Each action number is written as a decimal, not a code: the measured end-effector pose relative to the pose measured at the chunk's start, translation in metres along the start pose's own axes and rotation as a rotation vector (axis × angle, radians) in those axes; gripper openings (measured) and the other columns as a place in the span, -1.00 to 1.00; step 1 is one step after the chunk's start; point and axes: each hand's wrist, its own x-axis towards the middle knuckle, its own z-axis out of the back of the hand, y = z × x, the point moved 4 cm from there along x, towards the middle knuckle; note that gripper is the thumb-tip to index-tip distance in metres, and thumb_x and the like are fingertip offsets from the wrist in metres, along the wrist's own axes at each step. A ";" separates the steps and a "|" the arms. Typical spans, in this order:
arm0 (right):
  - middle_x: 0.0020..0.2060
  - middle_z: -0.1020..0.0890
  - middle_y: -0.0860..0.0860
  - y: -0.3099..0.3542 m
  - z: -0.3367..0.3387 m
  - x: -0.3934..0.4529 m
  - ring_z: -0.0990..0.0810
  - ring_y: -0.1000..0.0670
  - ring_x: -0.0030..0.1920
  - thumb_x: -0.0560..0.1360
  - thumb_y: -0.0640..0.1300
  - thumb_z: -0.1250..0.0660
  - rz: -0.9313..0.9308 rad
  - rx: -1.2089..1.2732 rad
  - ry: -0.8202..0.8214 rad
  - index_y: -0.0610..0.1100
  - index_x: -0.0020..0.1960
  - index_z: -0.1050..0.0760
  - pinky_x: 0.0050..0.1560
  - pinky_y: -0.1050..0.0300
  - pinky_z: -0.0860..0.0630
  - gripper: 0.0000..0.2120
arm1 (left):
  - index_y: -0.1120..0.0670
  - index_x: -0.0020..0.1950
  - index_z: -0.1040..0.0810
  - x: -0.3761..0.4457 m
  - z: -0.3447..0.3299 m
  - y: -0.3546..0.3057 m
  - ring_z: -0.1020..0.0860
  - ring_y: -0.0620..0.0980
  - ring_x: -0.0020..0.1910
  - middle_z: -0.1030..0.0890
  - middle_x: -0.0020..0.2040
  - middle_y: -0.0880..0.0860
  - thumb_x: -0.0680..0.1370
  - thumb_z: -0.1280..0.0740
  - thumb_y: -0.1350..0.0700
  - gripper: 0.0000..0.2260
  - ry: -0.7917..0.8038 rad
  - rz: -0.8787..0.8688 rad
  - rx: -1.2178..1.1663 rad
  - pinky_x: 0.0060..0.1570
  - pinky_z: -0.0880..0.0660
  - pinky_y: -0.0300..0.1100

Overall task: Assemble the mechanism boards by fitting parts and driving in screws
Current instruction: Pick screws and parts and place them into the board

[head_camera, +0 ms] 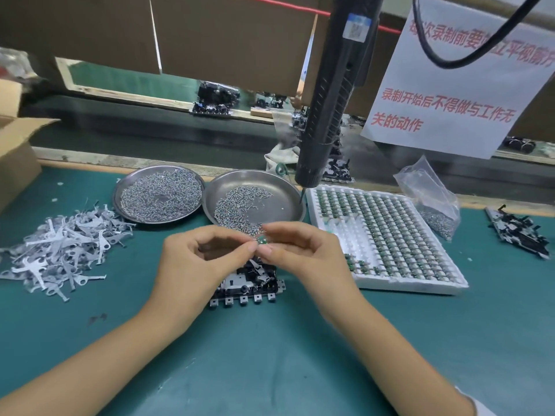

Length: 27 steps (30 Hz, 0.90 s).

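Now, step: I am readying a small green part to fit onto the mechanism board.
Left hand: my left hand is curled, thumb and forefinger tips meeting at the green part; whether they truly bear on it I cannot tell through the blur.
Right hand: my right hand pinches the green part between thumb and fingertips, held up off the desk.
Task's thing: the mechanism board lies flat on the desk, directly below and slightly behind both hands, its row of square tabs facing me and its long axis running left to right.
Key relation: the part sits just above the board's far edge, so the move is, I judge, mostly straight down; both hands are about equally near.
Screws: loose in the nearer steel dish, just beyond my fingers; a fuller dish sits to its left.
Driver: the electric screwdriver hangs above the dish rim, untouched.
Supply: the white tray of green parts lies to my right.
Risk: a tiny part, easily dropped.
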 end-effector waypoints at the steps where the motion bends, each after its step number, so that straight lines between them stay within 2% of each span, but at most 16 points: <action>1: -0.18 -0.71 -0.01 0.000 0.001 0.000 -0.69 0.04 -0.15 0.35 -0.35 -0.49 -0.001 -0.006 -0.015 -0.11 -0.06 -0.65 -0.12 0.31 -0.55 -0.78 | 0.08 -0.15 -0.68 0.000 0.000 0.000 -0.65 -0.15 -0.29 -0.70 -0.26 -0.02 0.36 -0.48 0.22 -0.89 0.000 0.003 -0.003 -0.26 -0.51 -0.41; 4: -0.20 -0.72 -0.01 0.000 0.001 0.000 -0.68 0.08 -0.16 0.35 -0.34 -0.49 -0.001 -0.018 -0.030 -0.10 -0.08 -0.66 -0.14 0.35 -0.53 -0.79 | 0.01 -0.06 -0.68 0.001 0.000 -0.002 -0.64 -0.20 -0.20 -0.70 -0.19 -0.08 0.38 -0.42 0.11 -0.84 0.009 -0.011 0.020 -0.20 -0.49 -0.45; 11: -0.14 -0.71 -0.06 0.003 0.001 -0.003 -0.68 0.02 -0.10 0.38 -0.35 -0.47 0.073 -0.005 -0.001 -0.19 -0.03 -0.66 -0.11 0.31 -0.54 -0.81 | 0.13 -0.10 -0.66 0.001 0.000 -0.003 -0.67 -0.05 -0.22 -0.70 -0.22 0.04 0.37 -0.45 0.18 -0.87 0.029 -0.036 -0.002 -0.21 -0.53 -0.37; 16: -0.11 -0.71 -0.10 0.005 0.004 -0.002 -0.68 0.00 -0.05 0.38 -0.35 -0.46 0.092 -0.023 -0.001 -0.19 -0.03 -0.66 -0.05 0.26 -0.55 -0.82 | 0.04 -0.12 -0.68 0.000 0.000 -0.006 -0.66 -0.11 -0.21 -0.70 -0.22 -0.02 0.32 -0.45 0.12 -0.85 0.028 -0.056 -0.008 -0.18 -0.52 -0.39; 20: -0.04 -0.70 -0.08 0.004 0.004 -0.001 -0.67 -0.02 0.00 0.39 -0.35 -0.45 0.077 -0.032 0.023 -0.26 0.01 -0.65 0.02 0.23 -0.56 -0.81 | 0.04 -0.11 -0.69 -0.002 -0.002 -0.007 -0.65 -0.13 -0.18 -0.70 -0.17 -0.01 0.33 -0.45 0.15 -0.84 0.058 -0.105 0.034 -0.15 -0.51 -0.39; 27: -0.08 -0.71 -0.07 0.004 0.003 -0.002 -0.68 -0.01 -0.05 0.40 -0.34 -0.44 0.084 0.002 0.035 -0.21 -0.04 -0.67 -0.01 0.23 -0.57 -0.84 | 0.05 -0.09 -0.69 -0.002 -0.002 -0.008 -0.63 -0.13 -0.18 -0.69 -0.14 0.02 0.33 -0.45 0.15 -0.82 0.082 -0.144 0.066 -0.13 -0.51 -0.37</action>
